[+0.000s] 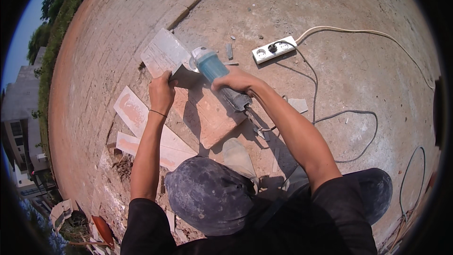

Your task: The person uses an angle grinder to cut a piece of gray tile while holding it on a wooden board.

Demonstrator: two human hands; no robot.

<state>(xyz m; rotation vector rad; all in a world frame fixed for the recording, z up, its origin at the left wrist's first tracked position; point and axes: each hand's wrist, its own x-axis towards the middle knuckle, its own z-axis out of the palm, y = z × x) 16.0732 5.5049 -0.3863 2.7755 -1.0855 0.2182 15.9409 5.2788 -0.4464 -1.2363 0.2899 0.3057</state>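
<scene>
My right hand is wrapped round the body of a teal angle grinder. The grinder's disc end is at the upper left, against or just beside the edge of a small tile piece; I cannot tell whether they touch. My left hand grips that piece at its left edge, fingers closed, with its shaded face toward me. Under and beyond it lies a pale, dusty tile. A reddish slab sits beneath the grinder, nearer to me.
Long tile strips lie left of the slab. A white power strip with a black plug in it rests at the right. Its pale cable and a dark cord loop over the dusty ground. Tile offcuts are scattered about.
</scene>
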